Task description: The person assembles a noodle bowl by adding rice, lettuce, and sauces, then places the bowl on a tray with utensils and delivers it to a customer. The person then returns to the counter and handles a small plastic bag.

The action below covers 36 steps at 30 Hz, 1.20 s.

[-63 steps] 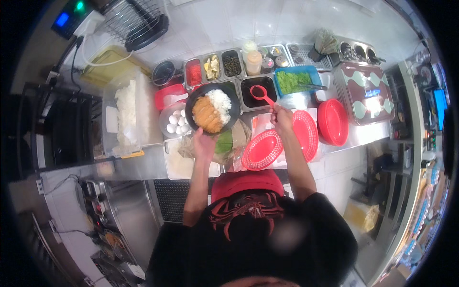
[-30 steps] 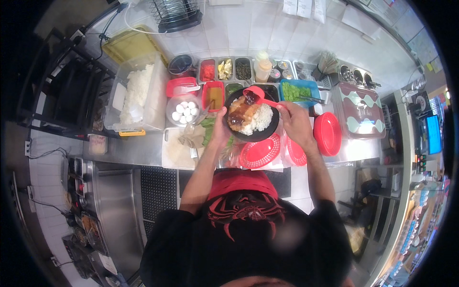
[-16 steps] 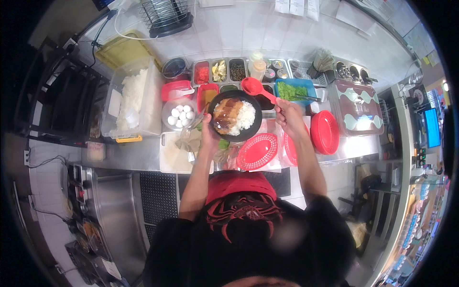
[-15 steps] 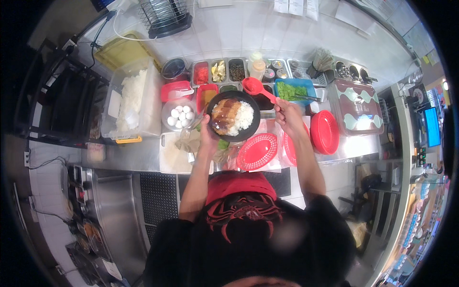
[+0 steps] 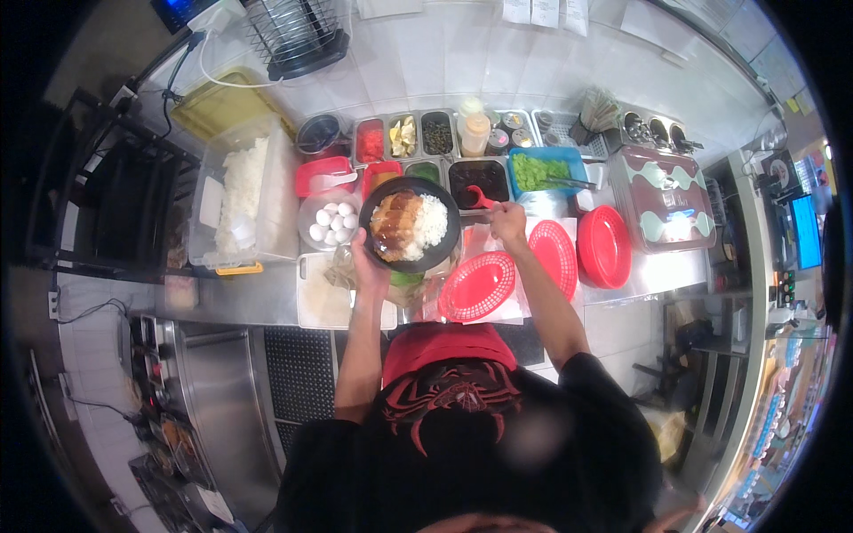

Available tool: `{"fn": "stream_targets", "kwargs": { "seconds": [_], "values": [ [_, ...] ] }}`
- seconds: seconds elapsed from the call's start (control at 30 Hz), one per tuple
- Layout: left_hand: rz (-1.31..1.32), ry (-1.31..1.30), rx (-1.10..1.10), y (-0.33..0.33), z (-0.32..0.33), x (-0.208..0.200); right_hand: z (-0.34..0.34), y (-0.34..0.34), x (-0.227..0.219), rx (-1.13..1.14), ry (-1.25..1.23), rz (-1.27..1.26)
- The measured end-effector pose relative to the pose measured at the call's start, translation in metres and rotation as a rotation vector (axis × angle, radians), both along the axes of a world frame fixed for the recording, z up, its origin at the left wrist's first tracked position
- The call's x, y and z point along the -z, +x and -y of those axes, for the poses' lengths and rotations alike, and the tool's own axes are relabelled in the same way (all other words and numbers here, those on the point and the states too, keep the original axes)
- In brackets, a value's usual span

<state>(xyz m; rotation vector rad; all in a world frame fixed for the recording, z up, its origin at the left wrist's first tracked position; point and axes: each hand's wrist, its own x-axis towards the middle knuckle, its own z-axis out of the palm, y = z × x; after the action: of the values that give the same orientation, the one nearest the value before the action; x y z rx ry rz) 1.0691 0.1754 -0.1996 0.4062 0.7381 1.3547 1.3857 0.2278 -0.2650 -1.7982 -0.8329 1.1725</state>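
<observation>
The left hand (image 5: 370, 269), partly curled, grips the near-left edge of a black bowl (image 5: 418, 265), held above the bench (image 5: 253, 308). Inside, sauce-coated sliced cutlet (image 5: 394, 229) lies left of white rice (image 5: 433, 222). The right hand (image 5: 509, 225) is closed around the handle of a red ladle (image 5: 480, 201), its head in the near part of a pan (image 5: 478, 161) of dark sauce (image 5: 482, 172), right of the bowl.

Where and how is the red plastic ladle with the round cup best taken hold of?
Likely by the outer end of its slim handle, from the right and near side: the cup is in or just over the dark sauce, while the handle slants toward the right hand, which grips it there.
</observation>
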Motion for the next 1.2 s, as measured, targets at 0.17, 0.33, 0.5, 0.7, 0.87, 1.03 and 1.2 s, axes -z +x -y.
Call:
{"fn": "stream_targets", "kwargs": {
  "seconds": [0.17,0.33,0.5,0.7,0.87,1.03,1.2],
  "values": [
    [0.019,-0.008,-0.013,0.004,-0.005,-0.007,0.013,0.014,-0.025,0.197,0.081,-0.428],
    [0.047,0.004,0.054,0.019,-0.026,0.001,0.036,0.029,-0.110,0.114,0.189,-0.357],
    [0.047,-0.010,0.136,0.047,-0.045,-0.014,0.051,0.026,-0.181,-0.076,0.233,-0.186],
    [-0.056,-0.111,0.269,0.074,-0.044,-0.039,0.060,0.012,-0.183,-0.330,0.398,0.087],
    [-0.028,-0.061,0.284,0.078,-0.041,-0.051,0.055,0.008,-0.194,-0.313,0.465,0.358],
    [-0.008,-0.020,0.261,0.075,-0.036,-0.053,0.054,0.006,-0.214,-0.277,0.435,0.503],
    [-0.074,-0.012,0.328,0.070,-0.034,-0.047,0.051,-0.004,-0.206,-0.343,0.656,0.608]
  ]
}}
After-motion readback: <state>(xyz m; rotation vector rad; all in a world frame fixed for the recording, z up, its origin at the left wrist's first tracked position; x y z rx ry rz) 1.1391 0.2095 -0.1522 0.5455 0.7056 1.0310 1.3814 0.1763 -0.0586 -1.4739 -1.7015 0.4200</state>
